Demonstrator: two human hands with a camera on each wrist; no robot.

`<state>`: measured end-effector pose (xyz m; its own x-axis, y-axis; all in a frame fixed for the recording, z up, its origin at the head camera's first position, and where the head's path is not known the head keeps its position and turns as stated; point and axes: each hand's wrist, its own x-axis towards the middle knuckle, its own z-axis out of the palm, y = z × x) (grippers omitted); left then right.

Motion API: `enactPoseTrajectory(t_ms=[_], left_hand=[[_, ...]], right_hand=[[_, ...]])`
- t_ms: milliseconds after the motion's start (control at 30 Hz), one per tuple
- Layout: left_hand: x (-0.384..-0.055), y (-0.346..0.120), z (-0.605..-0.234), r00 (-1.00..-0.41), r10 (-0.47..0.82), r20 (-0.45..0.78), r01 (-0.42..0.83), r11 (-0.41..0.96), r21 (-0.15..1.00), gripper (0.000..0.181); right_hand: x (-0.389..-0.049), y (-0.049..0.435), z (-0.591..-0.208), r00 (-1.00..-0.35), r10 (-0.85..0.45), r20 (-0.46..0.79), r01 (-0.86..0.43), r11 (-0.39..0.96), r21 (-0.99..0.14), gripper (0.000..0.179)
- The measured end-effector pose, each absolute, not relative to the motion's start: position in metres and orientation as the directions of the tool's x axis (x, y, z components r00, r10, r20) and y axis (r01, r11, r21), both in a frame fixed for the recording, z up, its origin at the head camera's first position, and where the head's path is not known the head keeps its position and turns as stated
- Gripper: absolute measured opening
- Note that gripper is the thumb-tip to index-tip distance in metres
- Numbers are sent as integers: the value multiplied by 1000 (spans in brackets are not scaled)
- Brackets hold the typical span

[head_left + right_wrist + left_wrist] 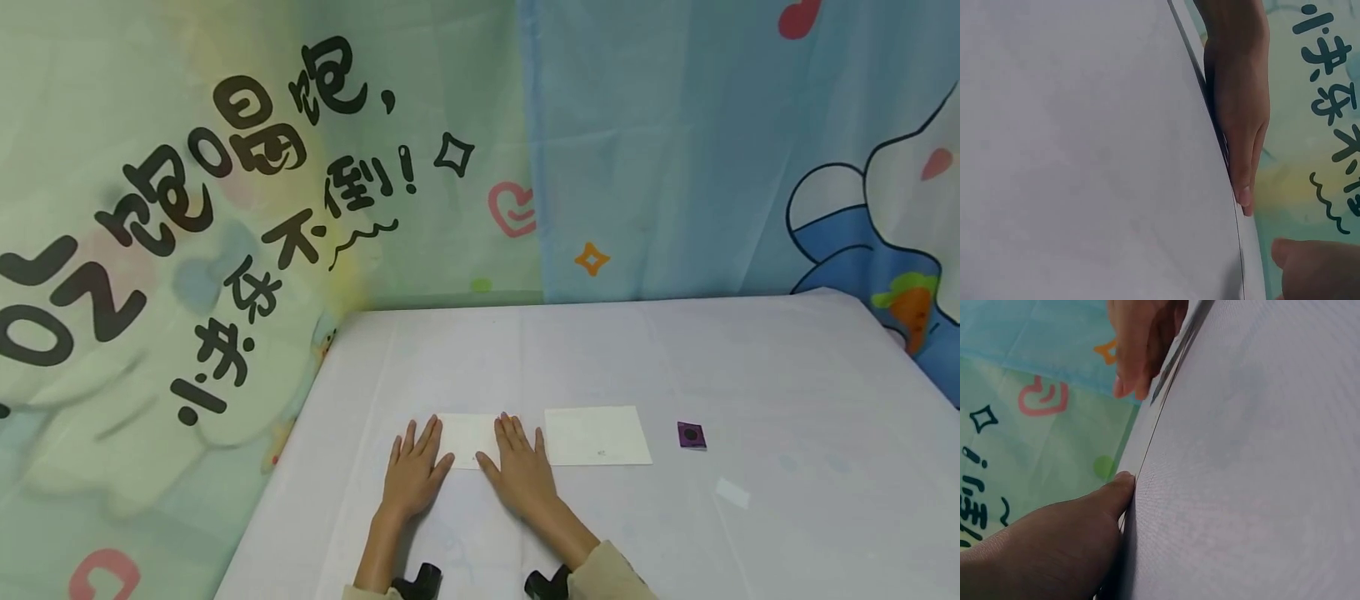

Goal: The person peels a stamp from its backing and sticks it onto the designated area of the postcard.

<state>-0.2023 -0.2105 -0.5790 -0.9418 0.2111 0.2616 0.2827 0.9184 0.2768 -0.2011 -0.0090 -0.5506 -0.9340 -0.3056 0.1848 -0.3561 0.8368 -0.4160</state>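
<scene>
A white paper card [467,437] lies flat on the white-covered table. My left hand [415,472] rests on its left end with the fingers straight. Over its right end my right hand [525,472] lies with straight, slightly spread fingers. Just right of that hand a second white card [597,436] lies flat, with a small mark near its lower edge. In the left wrist view the left hand's thumb [1116,490] touches the near edge of the card. The right wrist view shows the left hand [1241,119] low along the tabletop, fingers extended.
A small dark purple square packet [691,435] lies right of the second card. Farther right is a pale, shiny patch [732,492] on the tablecloth [810,517]. A printed curtain [450,233] hangs behind and left of the table. Black devices [420,582] sit at both wrists.
</scene>
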Motion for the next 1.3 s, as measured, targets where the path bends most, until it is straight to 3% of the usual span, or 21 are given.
enactPoseTrajectory(t_ms=[267, 967, 1133, 1300], left_hand=[[-204, -212, -574, -967, 196, 161, 235, 929, 285, 62], [-201, -211, -576, -967, 180, 179, 226, 931, 287, 61], [-202, -209, -578, -969, 175, 173, 224, 920, 321, 60], [-202, -207, -573, -976, 123, 182, 193, 874, 446, 56]], right_hand=[[-212, -14, -548, -943, -304, 136, -333, 854, -399, 66], [-213, -13, -554, -944, -310, 113, -330, 875, -353, 67], [-213, -9, -556, -943, -302, 142, -334, 859, -388, 64], [-213, -2, -557, -937, -242, 250, -345, 746, -570, 57]])
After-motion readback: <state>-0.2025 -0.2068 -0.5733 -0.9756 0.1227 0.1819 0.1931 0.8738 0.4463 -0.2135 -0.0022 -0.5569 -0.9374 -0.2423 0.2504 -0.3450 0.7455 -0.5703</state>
